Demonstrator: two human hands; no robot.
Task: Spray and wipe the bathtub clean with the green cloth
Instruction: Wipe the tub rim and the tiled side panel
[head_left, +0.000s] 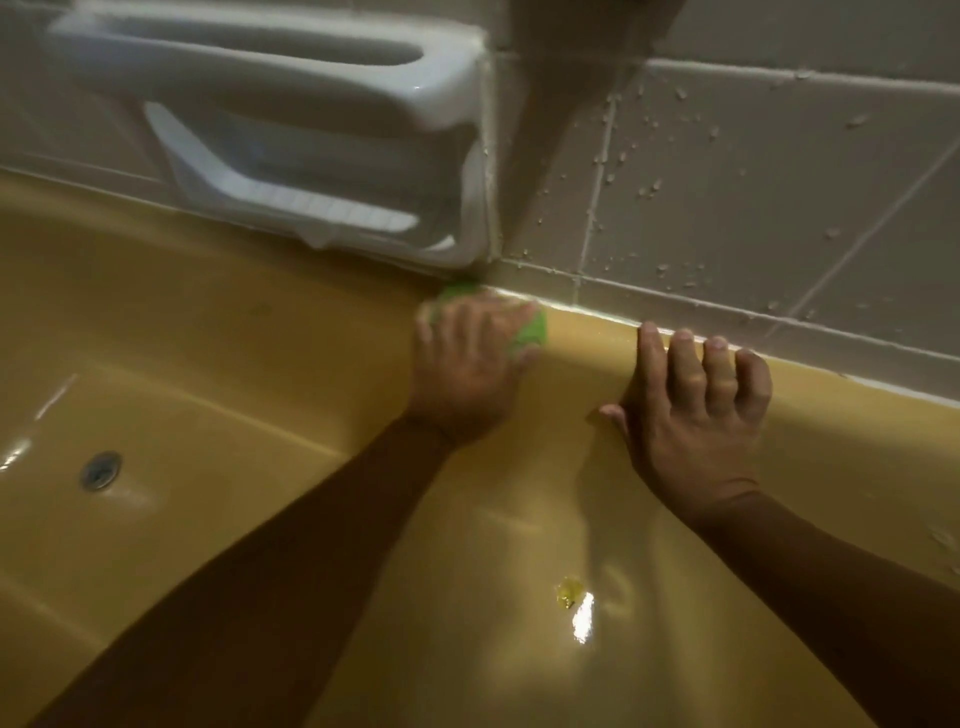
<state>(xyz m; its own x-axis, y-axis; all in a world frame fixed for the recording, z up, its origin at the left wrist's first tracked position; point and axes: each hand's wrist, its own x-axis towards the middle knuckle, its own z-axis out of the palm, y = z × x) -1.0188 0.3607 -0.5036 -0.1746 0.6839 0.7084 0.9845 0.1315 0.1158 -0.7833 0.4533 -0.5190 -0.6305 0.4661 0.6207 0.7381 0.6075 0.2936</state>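
A mustard-yellow bathtub (218, 332) fills the lower part of the head view. My left hand (467, 369) presses a green cloth (530, 332) flat against the tub's rim in the far corner, just below the white soap dish; most of the cloth is hidden under the palm. My right hand (696, 410) rests on the tub's rim to the right, fingers spread and curled over the ledge, holding nothing. Both arms wear dark brown sleeves. No spray bottle is in view.
A white ceramic soap dish with a grab bar (291, 130) is set into the tiled wall above the corner. Grey wall tiles (753, 197) at right carry water droplets. The round metal drain (100, 470) lies at lower left of the tub floor.
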